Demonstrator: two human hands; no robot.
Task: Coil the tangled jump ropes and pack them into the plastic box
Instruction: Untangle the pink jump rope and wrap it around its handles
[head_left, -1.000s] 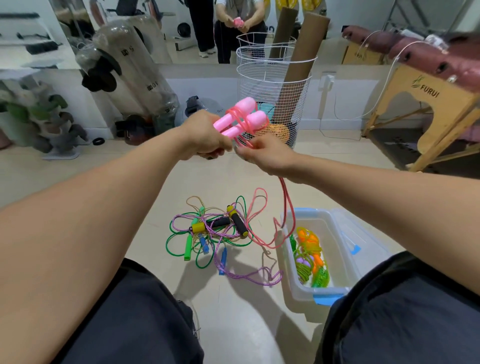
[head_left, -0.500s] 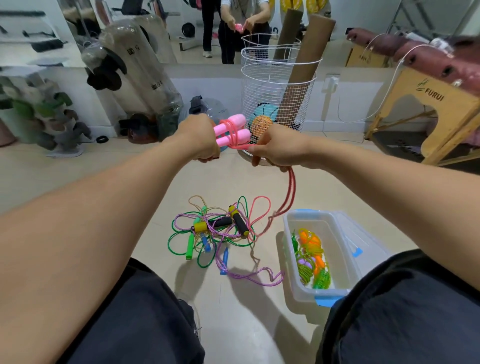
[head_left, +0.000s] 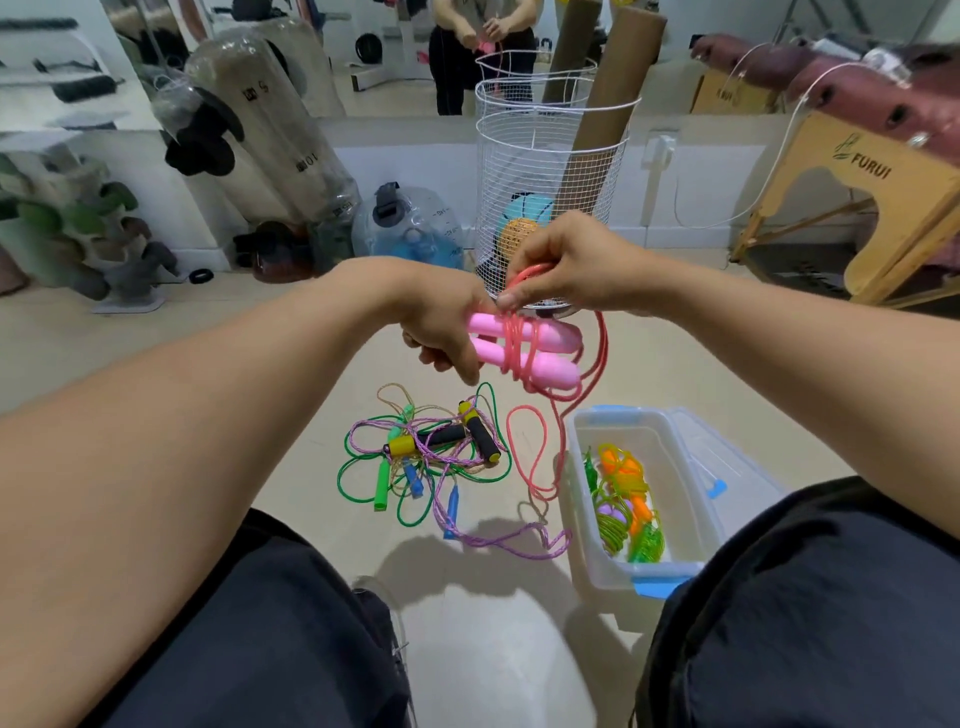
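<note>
My left hand (head_left: 441, 332) grips the two pink handles (head_left: 540, 353) of a jump rope side by side, with several turns of pink cord wound around them. Just above the handles, my right hand (head_left: 566, 265) pinches the pink cord (head_left: 600, 353), which loops down toward the floor. A tangle of green, purple and tan ropes (head_left: 431, 457) with black-and-yellow, green and blue handles lies on the floor below my hands. To its right stands the clear plastic box (head_left: 576, 467) with blue clips, holding coiled orange, green and purple ropes (head_left: 623, 499).
A white wire basket (head_left: 545, 171) with balls and cardboard tubes stands just behind my hands. Large clear bottles (head_left: 270, 130) lean at the back left. A wooden bench (head_left: 857, 208) is at the right. The box's lid (head_left: 727, 457) hangs open on its right side. My knees frame the bottom.
Both hands have dropped lower and turned the pink handles from tilted up to nearly level. My right hand has moved from beside the handles to above them, bringing the cord around.
</note>
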